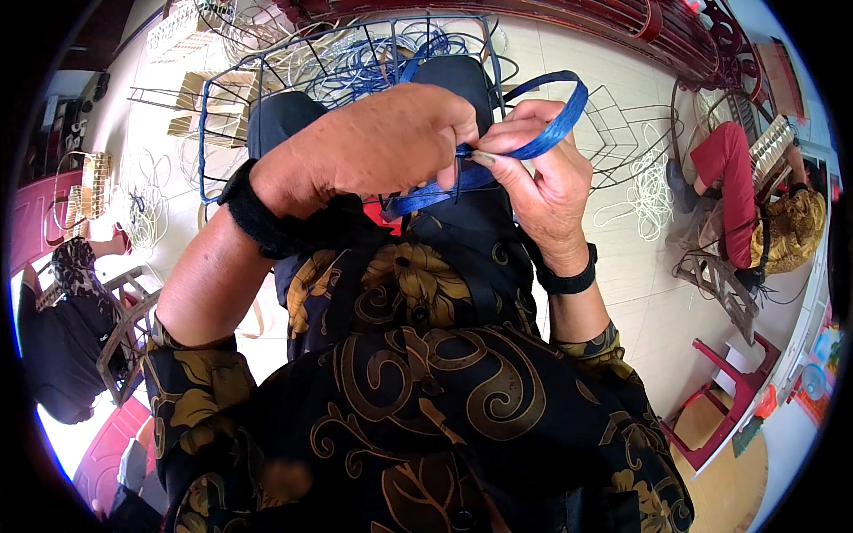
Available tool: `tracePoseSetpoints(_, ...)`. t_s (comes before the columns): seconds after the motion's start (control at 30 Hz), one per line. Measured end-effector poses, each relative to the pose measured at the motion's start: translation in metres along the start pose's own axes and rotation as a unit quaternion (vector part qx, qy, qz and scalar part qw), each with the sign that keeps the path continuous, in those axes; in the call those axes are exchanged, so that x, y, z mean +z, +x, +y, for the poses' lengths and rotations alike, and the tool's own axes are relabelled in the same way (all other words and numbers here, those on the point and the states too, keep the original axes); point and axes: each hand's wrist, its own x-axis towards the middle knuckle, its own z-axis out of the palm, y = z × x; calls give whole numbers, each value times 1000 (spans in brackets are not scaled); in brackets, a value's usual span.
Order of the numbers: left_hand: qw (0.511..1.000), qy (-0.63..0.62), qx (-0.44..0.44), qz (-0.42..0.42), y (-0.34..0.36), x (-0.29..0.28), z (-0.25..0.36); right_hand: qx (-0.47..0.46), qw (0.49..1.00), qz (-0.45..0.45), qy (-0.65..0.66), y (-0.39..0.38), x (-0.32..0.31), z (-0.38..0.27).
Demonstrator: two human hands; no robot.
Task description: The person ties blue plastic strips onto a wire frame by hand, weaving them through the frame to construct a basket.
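A dark wire basket frame (205,147) rests over my lap, and its left edge is wrapped in blue. My left hand (382,138) is closed at the frame's near side, fingers curled down around a wire and the blue wrapping; its fingertips are partly hidden. Close beside it, my right hand (546,173) pinches a flat blue strip (573,102) between thumb and fingers. From that pinch the strip arcs up and right in a loop. Both hands nearly meet at the wrapped spot. Another length of blue strip lies below them, across my lap.
Tangled blue strips (346,75) lie beyond my knees. Pale cord bundles (653,195) and a bare wire frame (613,133) are on the tiled floor at right. Woven baskets (209,107) stand at left. Co-workers sit on both sides, one in red trousers (733,178). A dark red bench (622,35) stands ahead.
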Motion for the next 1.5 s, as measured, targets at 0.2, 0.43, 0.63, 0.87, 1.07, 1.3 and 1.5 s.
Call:
tracePoseSetpoints(0.2,999,-35,-10,17,0,1,0,-7,1000,-14,-8,4,-2,1)
tracePoseSetpoints(0.43,988,21,76,132,7,18,-14,-14,1000,-18,-19,5,-3,1)
tracePoseSetpoints(0.63,950,143,141,238,5,32,-15,-14,1000,-16,-23,6,-3,-1)
tracePoseSetpoints(0.87,936,144,151,284,3,42,-16,-12,1000,-8,-24,5,-3,-2)
tracePoseSetpoints(1.07,905,209,118,351,3,51,-6,-1,999,-8,-35,5,-6,-5)
tracePoseSetpoints(1.3,859,251,156,418,4,59,-2,-13,997,-34,-61,9,-12,-10)
tracePoseSetpoints(1.5,873,191,150,423,-3,60,3,-18,996,-44,-69,12,-11,-13)
